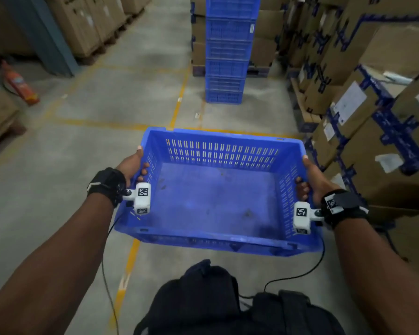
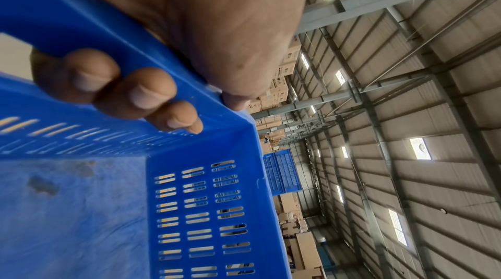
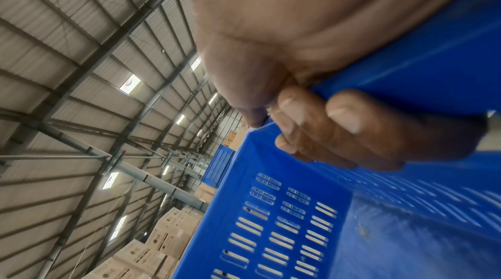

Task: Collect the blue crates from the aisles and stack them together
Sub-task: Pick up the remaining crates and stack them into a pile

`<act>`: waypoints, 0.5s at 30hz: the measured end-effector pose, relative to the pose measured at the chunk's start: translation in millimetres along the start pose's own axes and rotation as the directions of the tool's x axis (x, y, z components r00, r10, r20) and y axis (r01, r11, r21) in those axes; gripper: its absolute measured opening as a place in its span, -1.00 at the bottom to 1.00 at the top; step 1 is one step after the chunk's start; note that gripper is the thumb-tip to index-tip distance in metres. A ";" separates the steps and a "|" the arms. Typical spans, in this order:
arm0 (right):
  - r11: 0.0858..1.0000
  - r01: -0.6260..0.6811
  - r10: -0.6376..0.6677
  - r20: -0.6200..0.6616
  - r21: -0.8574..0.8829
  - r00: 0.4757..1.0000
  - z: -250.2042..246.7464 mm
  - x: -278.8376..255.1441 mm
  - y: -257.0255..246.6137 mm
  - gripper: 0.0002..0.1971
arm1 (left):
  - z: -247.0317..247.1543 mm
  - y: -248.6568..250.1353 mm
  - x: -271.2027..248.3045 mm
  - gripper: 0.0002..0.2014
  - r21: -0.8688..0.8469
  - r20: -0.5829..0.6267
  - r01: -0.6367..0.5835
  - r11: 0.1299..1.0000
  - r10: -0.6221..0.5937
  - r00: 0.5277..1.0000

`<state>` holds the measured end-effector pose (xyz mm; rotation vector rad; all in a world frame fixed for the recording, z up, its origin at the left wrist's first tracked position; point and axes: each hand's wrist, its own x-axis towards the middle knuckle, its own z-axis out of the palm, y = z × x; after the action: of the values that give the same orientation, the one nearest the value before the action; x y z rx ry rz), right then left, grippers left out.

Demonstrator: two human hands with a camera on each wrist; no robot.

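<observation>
I carry an empty blue slotted crate (image 1: 215, 197) in front of me above the floor. My left hand (image 1: 136, 165) grips its left handle, fingers (image 2: 152, 88) curled through the handle slot and thumb along the rim. On the opposite side my right hand (image 1: 309, 180) grips the right handle the same way, its fingers (image 3: 325, 125) hooked inside. The crate (image 2: 81, 208) holds nothing but some dirt marks on its floor. Straight ahead in the aisle stands a tall stack of blue crates (image 1: 228, 49), also visible small in the wrist views (image 2: 282, 172) (image 3: 219, 163).
Cardboard boxes with blue tape (image 1: 373, 105) line the right side on pallets. More boxes (image 1: 87, 25) stand far left behind a grey steel column (image 1: 51, 37). A red fire extinguisher (image 1: 20, 83) leans at the left. Yellow floor lines (image 1: 179, 102) mark the concrete aisle.
</observation>
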<state>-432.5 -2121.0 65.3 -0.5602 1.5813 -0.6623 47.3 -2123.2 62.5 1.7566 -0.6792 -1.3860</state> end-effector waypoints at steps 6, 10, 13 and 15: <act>0.999 -0.007 0.008 -0.024 0.044 1.000 7.3 91.4 -116.0 -0.26 | 45.1 112.9 129.0 -0.46 0.055 0.041 -0.041 0.998 0.038 0.998; 1.000 -0.006 0.007 -0.018 0.026 1.000 15.1 176.9 -200.9 -0.28 | 77.4 181.5 225.7 -0.48 0.062 0.080 -0.087 0.994 0.082 0.993; 1.000 -0.020 0.019 -0.006 -0.013 1.000 23.0 242.7 -267.6 -0.29 | 99.2 228.6 296.0 -0.46 0.076 0.073 -0.082 0.994 0.076 0.994; 1.000 -0.015 0.015 0.003 -0.025 1.000 27.6 283.8 -317.2 -0.30 | 113.5 263.1 335.9 -0.48 0.070 0.070 -0.060 0.996 0.055 0.996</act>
<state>-443.9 -2547.0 82.8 -0.5673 1.5917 -0.6306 40.7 -2563.9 87.1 1.7383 -0.8192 -1.4029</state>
